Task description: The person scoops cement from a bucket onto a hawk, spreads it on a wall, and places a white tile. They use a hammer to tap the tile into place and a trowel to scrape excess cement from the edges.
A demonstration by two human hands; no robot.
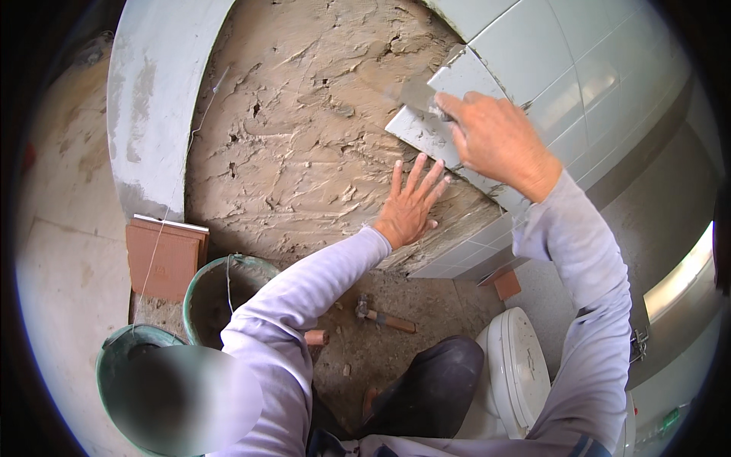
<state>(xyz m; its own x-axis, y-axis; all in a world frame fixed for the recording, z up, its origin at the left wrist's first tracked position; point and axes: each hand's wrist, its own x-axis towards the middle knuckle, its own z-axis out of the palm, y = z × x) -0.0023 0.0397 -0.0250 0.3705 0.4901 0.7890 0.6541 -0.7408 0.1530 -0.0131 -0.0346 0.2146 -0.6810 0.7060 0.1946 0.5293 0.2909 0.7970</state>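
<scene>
Pressing the loose pale grey square tile [438,114] onto the rough brown mortar bed [304,129], left hand [407,206] flat and open, right hand [495,137] closed around a trowel [415,95]. Butting against the laid grey tiles [579,68]; leaving most mortar bare.

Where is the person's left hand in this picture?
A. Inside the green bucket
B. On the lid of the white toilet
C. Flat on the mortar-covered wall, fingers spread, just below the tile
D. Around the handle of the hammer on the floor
C: the left hand lies flat with spread fingers on the rough mortar wall, just below the grey tile that the right hand presses in place.
</scene>
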